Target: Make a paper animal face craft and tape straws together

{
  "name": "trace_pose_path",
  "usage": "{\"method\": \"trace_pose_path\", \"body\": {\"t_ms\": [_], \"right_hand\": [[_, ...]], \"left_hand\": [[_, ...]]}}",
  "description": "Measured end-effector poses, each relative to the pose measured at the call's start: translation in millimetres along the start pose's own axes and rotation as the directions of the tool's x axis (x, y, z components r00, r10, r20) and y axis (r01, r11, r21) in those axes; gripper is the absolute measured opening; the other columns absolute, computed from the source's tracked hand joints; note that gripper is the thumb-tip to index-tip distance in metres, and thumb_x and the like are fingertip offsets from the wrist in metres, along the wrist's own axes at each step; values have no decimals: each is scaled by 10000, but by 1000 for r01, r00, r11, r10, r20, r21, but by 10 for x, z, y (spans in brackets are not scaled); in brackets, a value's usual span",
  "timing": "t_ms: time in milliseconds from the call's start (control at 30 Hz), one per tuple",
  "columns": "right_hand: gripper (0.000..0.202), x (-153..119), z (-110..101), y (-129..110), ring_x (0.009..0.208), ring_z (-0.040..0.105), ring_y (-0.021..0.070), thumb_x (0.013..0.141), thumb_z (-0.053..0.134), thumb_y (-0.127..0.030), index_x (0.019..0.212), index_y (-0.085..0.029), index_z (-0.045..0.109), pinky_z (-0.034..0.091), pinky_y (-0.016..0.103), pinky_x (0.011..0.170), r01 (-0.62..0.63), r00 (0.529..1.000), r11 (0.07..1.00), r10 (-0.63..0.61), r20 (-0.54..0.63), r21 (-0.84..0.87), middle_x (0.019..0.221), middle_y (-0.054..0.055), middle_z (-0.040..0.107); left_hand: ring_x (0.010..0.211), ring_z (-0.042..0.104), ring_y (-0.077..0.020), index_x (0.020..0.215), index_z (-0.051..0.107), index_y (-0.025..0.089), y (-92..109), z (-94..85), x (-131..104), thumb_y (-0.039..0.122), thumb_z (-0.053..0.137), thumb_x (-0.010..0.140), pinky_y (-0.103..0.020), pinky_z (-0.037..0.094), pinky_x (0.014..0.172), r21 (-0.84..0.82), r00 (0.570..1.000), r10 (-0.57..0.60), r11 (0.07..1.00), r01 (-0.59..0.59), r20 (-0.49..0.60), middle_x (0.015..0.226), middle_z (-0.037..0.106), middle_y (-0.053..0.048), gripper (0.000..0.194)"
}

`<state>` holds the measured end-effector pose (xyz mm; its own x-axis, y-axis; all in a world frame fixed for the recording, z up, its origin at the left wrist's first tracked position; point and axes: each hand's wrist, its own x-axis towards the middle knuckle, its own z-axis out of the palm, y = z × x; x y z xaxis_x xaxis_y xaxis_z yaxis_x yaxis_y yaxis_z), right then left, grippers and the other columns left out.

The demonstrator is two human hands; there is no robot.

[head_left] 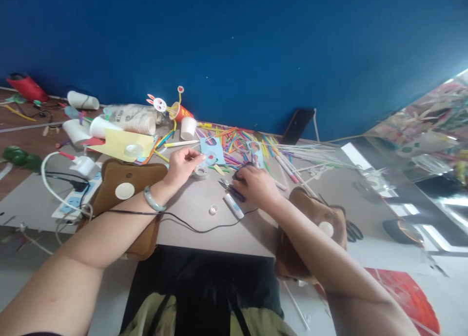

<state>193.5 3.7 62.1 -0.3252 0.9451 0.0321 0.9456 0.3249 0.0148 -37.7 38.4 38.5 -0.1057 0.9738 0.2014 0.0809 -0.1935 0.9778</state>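
My left hand (pixel 183 168), with a bangle on its wrist, is closed in a pinch on a small pale round paper disc (pixel 211 157) with a red spot on it. Just behind the disc lies a light blue paper sheet (pixel 218 150) with a cut-out hole. A roll of clear tape (pixel 201 172) rests below the fingertips. My right hand (pixel 258 184) is curled over the dark handles of a pair of scissors (pixel 230 187), whose blades point left along the table. A glue stick (pixel 233 207) and its white cap (pixel 213 209) lie nearer to me.
Colourful sticks (pixel 237 143) are strewn along the blue wall. White paper cups (pixel 139 124) and a rabbit-faced paper-cup figure (pixel 160 104) stand back left. Brown cushions (pixel 146 233) lie under both forearms. A black cable (pixel 193 227) crosses the table; a power strip (pixel 75 199) sits left.
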Motion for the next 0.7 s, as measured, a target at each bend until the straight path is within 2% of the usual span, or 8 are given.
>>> {"method": "trace_pose_path", "body": {"t_ms": [67, 167, 300, 400, 533, 600, 700], "right_hand": [[214, 148, 28, -100, 954, 627, 247, 929, 532, -324, 939, -159, 668, 366, 344, 838, 66, 998, 998, -66, -1, 6, 1015, 117, 704], [228, 407, 125, -197, 983, 620, 265, 902, 557, -308, 967, -134, 689, 337, 363, 860, 100, 995, 995, -100, 3, -30, 1019, 137, 711], [207, 667, 275, -243, 932, 628, 257, 857, 583, -300, 870, -135, 708, 326, 366, 865, 44, 999, 998, -44, 17, 44, 984, 138, 722], [164, 743, 343, -243, 878, 631, 228, 846, 570, -245, 839, -154, 706, 344, 343, 841, -9, 1000, 991, 7, 14, 132, 931, 106, 733], [115, 739, 340, -164, 809, 617, 190, 824, 585, -215, 801, -166, 687, 381, 299, 772, -15, 1000, 970, 20, -18, 242, 871, 67, 731], [86, 718, 303, -85, 732, 592, 167, 793, 609, -215, 743, -164, 656, 393, 277, 699, -28, 997, 910, 57, -57, 414, 780, 47, 705], [140, 677, 226, 40, 608, 524, 128, 751, 659, -286, 703, -164, 610, 381, 252, 594, -51, 990, 723, 125, -58, 689, 654, 7, 635]], "left_hand": [[401, 445, -70, 665, 615, 154, -3, 4, -5, 337, 775, 663, -199, 367, 428, -19, 1000, -10, 1000, 10, 17, 454, 530, 50, 243], [402, 443, -70, 676, 617, 156, -42, 5, -5, 356, 778, 666, -201, 365, 430, -43, 1000, -9, 999, 10, 30, 455, 532, 50, 257], [400, 433, -65, 685, 617, 156, -90, 12, 6, 365, 779, 677, -203, 364, 432, -58, 998, -4, 998, 7, 55, 465, 527, 54, 264], [401, 431, -61, 692, 626, 152, -107, 22, 14, 361, 786, 671, -201, 353, 422, -78, 996, -27, 996, 34, 80, 487, 541, 49, 264], [396, 427, -58, 685, 633, 146, -136, 33, 13, 361, 802, 656, -195, 333, 413, -132, 984, -79, 986, 100, 157, 458, 521, 52, 275], [399, 426, -50, 690, 639, 143, -137, 40, 1, 359, 808, 654, -192, 330, 412, -143, 974, -99, 981, 130, 201, 483, 542, 45, 277], [411, 438, -43, 707, 653, 137, -95, 57, -33, 344, 820, 642, -189, 338, 414, -139, 954, -165, 969, 205, 251, 542, 582, 32, 274]]}}
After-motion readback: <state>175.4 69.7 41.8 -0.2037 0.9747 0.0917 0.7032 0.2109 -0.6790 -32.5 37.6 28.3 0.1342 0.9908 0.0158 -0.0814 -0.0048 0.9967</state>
